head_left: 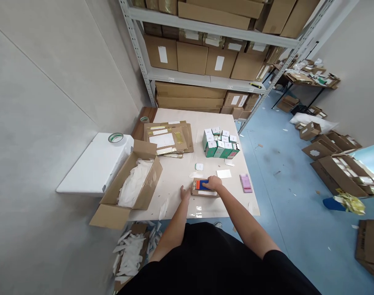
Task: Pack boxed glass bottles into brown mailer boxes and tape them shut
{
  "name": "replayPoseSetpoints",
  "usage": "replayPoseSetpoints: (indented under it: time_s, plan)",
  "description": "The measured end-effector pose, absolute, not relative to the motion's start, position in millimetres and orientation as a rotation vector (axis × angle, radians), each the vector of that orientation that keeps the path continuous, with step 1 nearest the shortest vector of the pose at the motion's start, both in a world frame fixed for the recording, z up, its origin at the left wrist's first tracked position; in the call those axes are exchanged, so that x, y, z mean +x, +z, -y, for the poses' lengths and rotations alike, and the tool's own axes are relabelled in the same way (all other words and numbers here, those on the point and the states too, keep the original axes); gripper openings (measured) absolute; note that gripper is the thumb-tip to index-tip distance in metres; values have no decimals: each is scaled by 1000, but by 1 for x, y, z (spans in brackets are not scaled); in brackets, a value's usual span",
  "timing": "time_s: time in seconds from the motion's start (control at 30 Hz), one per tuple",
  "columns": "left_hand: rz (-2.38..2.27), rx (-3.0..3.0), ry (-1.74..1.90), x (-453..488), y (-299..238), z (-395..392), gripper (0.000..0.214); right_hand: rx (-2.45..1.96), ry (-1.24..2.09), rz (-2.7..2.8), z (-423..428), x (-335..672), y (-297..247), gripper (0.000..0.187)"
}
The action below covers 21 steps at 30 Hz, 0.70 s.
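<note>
Two bare hands work near the front edge of your table (187, 205), with a small cardboard box (205, 196) between them. On that box lies a blue-and-orange item (201, 184); its orange end points toward your left hand (185, 193), and its blue end runs under the fingers of your right hand (214, 183). Those right fingers are bent over the blue part, touching it, but whether they grip it or only press down you cannot tell from this view. Your left hand stands just beside the box's left end, thumb spread wide from the fingers; any contact with the cardboard is too small to make out. Beyond the box lies a small white-faced packet (199, 166), a white card (224, 173) sits near your right hand, and green-and-white boxes (220, 144) stand grouped farther back.
</note>
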<state>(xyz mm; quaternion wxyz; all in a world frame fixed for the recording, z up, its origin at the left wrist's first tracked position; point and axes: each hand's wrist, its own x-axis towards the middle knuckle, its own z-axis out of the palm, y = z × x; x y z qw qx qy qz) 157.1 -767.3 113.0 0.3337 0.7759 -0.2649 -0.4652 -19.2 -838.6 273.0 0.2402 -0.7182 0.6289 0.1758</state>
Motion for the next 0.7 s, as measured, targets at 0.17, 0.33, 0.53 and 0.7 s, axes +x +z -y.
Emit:
replayPoseSetpoints:
  time_s: [0.17,0.33,0.53,0.7]
  plan:
    - [903,1977,-1164,156,129,778,38,-1911,426,-1737,842,-24,273,59]
    - [1085,1992,-1177,151,143,787,34,-1849,389,-1750,843,-22,274,58]
    - [1210,2146,-1165,146,151,783,39,-1813,389,-1754,844,-19,271,66]
    - [1230,2250,-1147,141,151,788,45,-1800,403,-1801,850,-53,266,62]
